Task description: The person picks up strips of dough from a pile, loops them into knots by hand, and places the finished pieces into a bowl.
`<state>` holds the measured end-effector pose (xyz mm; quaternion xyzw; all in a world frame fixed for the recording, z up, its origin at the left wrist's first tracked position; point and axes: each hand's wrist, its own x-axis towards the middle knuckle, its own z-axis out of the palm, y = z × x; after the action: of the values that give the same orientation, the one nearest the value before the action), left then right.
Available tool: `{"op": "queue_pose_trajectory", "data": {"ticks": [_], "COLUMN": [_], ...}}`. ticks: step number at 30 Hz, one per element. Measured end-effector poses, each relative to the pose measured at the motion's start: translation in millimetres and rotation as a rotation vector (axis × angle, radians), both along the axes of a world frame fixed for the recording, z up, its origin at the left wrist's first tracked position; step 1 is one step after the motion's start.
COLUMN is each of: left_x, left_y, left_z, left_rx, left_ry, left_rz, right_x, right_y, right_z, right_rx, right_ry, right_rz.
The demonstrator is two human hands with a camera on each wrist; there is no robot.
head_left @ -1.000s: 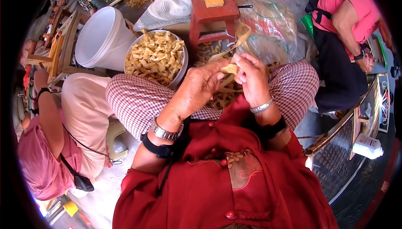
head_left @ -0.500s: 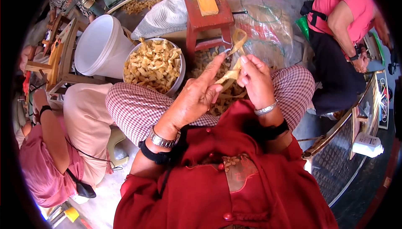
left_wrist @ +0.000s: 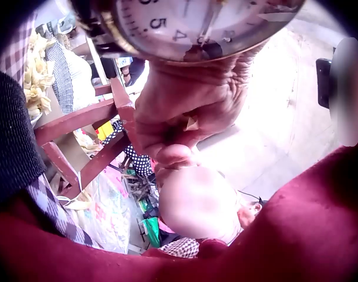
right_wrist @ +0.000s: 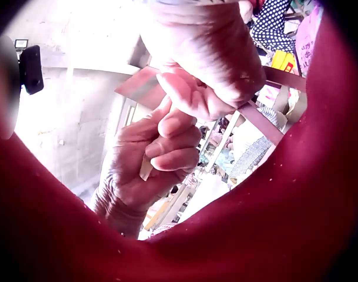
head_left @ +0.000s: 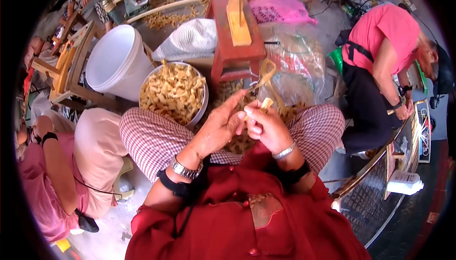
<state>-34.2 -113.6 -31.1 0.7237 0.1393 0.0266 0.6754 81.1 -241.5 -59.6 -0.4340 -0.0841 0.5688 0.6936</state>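
A yellowish strip [head_left: 267, 103] is pinched between the thumb and fingers of the right hand [head_left: 270, 128], its end standing up past the fingertips. Just beyond the hands, more of the strip rises in a loop [head_left: 268, 72]. The left hand [head_left: 214, 131] is close by on the left, index finger stretched forward, thumb near the right fingertips. In the right wrist view, the left hand [right_wrist: 132, 167] has its other fingers curled round a small strip end [right_wrist: 146, 168]. The left wrist view also shows that end [left_wrist: 191, 123] in the hand's fold. The strip's middle is hidden.
A bowl of yellowish folded pieces [head_left: 173, 91] stands left of the hands, beside a white bucket [head_left: 113, 59]. Ahead are a red bench [head_left: 240, 51] with a wooden block and clear plastic bags [head_left: 299, 60]. People sit at both sides; loose pieces lie beyond the lap.
Both hands have shifted lower in the head view and come close together again after parting. The strip, stretched between them half a second ago, now stands up from the right fingertips.
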Motion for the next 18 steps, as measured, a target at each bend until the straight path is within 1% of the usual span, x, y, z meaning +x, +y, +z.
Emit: {"op": "queue_pose_trajectory", "data": {"ticks": [2,3,4,6,7,10,14,15,16,18], "left_x": [0.4,-0.9,-2.9,-6.1,-5.6,-7.8,-3.4,1.0,9.1,25.3], "left_y": [-1.5,-1.0,-0.2,1.2,0.1,0.7,6.7,7.5,9.0,25.0], "left_z": [-16.8,-20.1,-15.7,-10.4,-11.1,-6.3,-11.5,-13.0,-11.5,3.0], "left_rx": [-0.064,-0.112,-0.08,-0.208,-0.217,-0.248,-0.109,-0.208,-0.233,-0.286], "left_ry": [-0.108,-0.115,-0.123,-0.111,-0.128,-0.112,-0.147,-0.133,-0.126,-0.082], "left_rz": [0.048,0.054,0.059,0.096,0.12,0.122,0.085,0.108,0.152,0.154], "right_x": [-2.9,-4.5,-4.4,-0.6,0.8,7.5,14.0,17.3,23.9,40.0], "right_y": [1.2,1.5,1.8,0.5,0.1,-1.8,0.6,2.6,7.1,20.9], "right_z": [-4.3,-4.6,-4.0,-4.8,-5.6,-6.1,1.9,5.1,9.9,16.0], "right_rx": [0.016,0.029,0.043,0.055,0.059,0.083,0.027,0.023,0.005,0.075], "right_ry": [0.052,0.053,0.05,0.045,0.046,0.035,-0.007,-0.005,-0.053,-0.137], "right_rz": [-0.033,-0.06,-0.088,-0.136,-0.16,-0.158,-0.199,-0.198,-0.2,-0.186]}}
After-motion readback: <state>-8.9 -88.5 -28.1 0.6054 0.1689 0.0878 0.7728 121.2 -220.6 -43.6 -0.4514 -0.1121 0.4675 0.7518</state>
